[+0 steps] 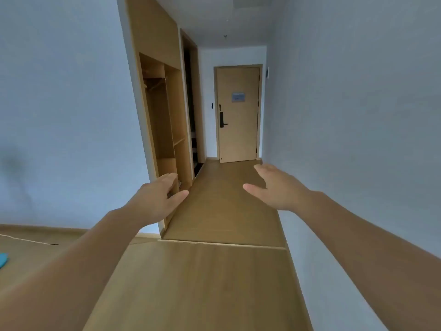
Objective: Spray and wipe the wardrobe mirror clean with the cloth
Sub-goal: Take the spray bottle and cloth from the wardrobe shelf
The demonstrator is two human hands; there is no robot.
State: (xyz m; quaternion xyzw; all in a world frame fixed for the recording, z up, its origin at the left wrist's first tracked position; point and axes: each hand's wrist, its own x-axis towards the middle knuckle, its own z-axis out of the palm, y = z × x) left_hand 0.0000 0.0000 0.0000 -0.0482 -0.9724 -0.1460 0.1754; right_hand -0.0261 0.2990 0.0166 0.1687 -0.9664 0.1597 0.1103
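I see both hands out, empty: left grip (pixel 158 199) and right grip (pixel 278 187) spread apart, wardrobe (pixel 164 111) ahead left.

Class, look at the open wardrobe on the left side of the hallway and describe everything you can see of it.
The wardrobe is a tall built-in unit of light, wood-look panels set against the left wall. Its front is open, showing a hanging rail near the top, a vertical divider and a shelf lower down on the right. It looks empty. No mirror shows from this angle. It stands upright on the wooden floor. The left hand overlaps its lower edge in the picture; contact cannot be told.
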